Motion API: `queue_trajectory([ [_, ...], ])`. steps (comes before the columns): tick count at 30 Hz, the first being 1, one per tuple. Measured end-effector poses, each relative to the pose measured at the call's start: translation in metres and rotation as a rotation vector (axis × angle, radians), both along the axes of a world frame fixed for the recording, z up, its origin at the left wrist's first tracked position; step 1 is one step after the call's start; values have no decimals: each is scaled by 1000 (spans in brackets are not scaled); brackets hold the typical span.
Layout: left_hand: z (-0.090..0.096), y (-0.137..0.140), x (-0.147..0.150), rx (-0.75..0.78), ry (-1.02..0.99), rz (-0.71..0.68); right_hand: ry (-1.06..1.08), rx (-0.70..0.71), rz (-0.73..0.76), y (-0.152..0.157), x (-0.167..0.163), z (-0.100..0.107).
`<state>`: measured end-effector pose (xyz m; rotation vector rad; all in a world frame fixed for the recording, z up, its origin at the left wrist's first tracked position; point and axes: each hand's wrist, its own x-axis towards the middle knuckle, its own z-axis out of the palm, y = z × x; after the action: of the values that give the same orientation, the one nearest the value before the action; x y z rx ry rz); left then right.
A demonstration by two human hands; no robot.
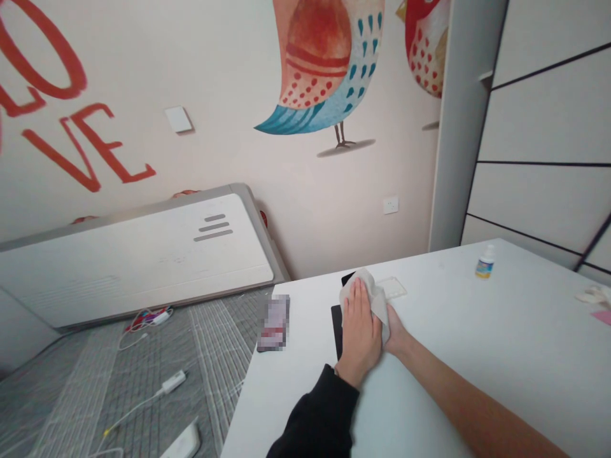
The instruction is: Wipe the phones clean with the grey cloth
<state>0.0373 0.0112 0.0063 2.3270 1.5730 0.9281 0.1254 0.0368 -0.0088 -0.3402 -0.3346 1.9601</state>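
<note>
Head view: on the desk (477, 318) at lower centre, the left hand (361, 324) is lying flat atop a cloth (379, 304) stretching lengthwise up the frame; the right hand (395, 332), grip unclear, is touching the cloth's right side; a dark object (337, 327) is showing leftward.

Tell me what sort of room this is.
Probably a bedroom: a white headboard with a gray frame stands by the wall, a gray patterned bedcover spreads below it, and a large painted bird decorates the wall.

Left hand (361, 329) on cloth (380, 306) over black object (337, 327); right hand (396, 331) alongside.
</note>
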Motion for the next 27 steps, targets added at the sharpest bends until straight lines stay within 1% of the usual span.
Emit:
queue_trajectory([
  [3,-1,-7,0,6,24,-20,-14,-5,-3,0,3,-2],
  [8,2,-4,-2,50,34,-18,-30,30,-23,2,1,-3],
  [15,1,-5,-2,78,46,-10,-47,77,-25,5,-1,-8],
  [21,2,-5,-3,72,49,-6,-64,45,16,6,-1,-11],
  [27,2,-4,-3,57,34,12,-69,43,19,6,-1,-10],
])
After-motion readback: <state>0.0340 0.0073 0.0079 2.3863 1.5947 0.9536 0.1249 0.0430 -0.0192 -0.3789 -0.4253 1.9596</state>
